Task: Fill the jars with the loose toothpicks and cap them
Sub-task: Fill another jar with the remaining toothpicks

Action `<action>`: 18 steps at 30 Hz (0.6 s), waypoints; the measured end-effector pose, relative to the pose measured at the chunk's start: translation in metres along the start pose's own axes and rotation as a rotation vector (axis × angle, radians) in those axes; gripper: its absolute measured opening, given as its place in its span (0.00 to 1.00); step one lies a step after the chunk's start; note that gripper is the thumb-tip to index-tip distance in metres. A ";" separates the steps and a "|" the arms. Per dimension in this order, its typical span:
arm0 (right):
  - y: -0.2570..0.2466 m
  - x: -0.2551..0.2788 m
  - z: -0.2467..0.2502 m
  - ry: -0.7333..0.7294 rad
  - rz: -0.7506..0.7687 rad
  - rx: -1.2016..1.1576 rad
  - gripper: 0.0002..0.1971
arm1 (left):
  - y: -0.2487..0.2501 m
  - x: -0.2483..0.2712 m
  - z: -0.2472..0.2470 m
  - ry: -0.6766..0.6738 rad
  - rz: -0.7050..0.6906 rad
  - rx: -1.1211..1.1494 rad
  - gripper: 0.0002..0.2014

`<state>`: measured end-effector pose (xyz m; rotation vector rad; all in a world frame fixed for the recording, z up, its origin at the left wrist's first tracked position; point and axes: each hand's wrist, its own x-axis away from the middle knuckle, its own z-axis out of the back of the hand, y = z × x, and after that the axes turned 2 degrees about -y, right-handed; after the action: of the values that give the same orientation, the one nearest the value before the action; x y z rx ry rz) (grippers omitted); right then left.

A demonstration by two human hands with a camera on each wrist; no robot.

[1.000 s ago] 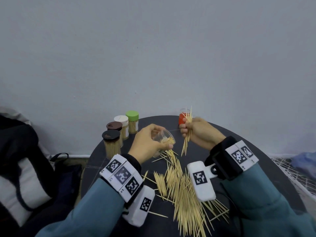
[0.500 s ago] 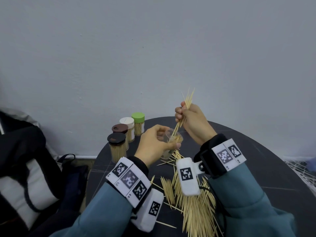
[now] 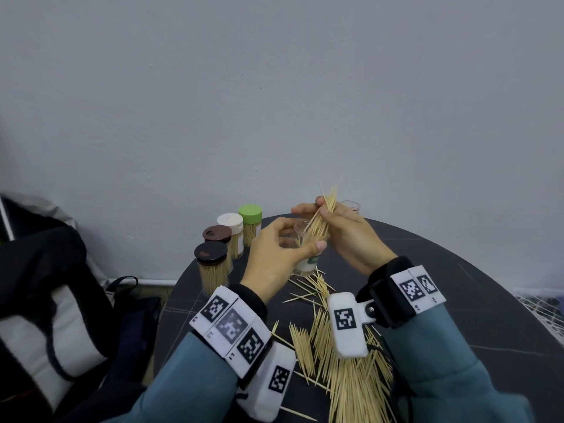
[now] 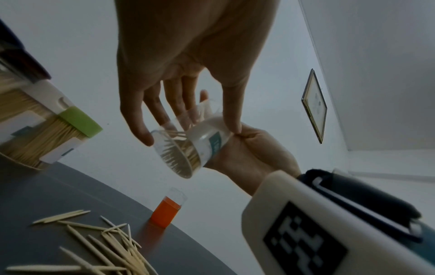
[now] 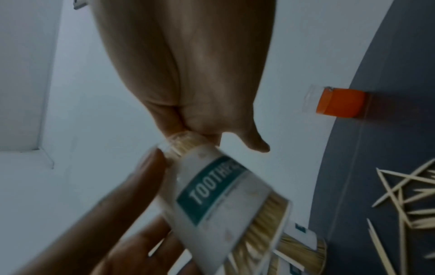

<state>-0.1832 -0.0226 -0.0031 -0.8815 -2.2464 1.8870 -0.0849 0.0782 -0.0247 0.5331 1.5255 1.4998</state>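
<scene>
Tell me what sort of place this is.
Probably a plain room in a home or small office, not a workshop. A small round dark table stands against a bare pale wall, a dark bag sits on the floor beside it, and a framed picture hangs on the wall.

Plain grey wall [image 3: 274, 102] w/ framed pic [image 4: 314, 106], dark round table [image 3: 457, 300].
</scene>
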 end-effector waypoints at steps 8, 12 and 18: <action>-0.001 0.006 0.014 -0.182 -0.158 0.156 0.14 | -0.003 0.001 -0.001 -0.046 -0.016 -0.061 0.24; -0.006 0.009 0.012 -0.113 -0.147 0.195 0.07 | -0.003 0.002 -0.002 -0.079 -0.012 -0.057 0.25; -0.006 0.008 0.015 -0.098 -0.173 0.326 0.08 | -0.003 0.002 -0.002 -0.108 0.008 -0.030 0.23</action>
<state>-0.1984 -0.0324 -0.0040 -0.5400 -1.9085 2.1654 -0.0871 0.0781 -0.0287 0.5940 1.4172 1.4738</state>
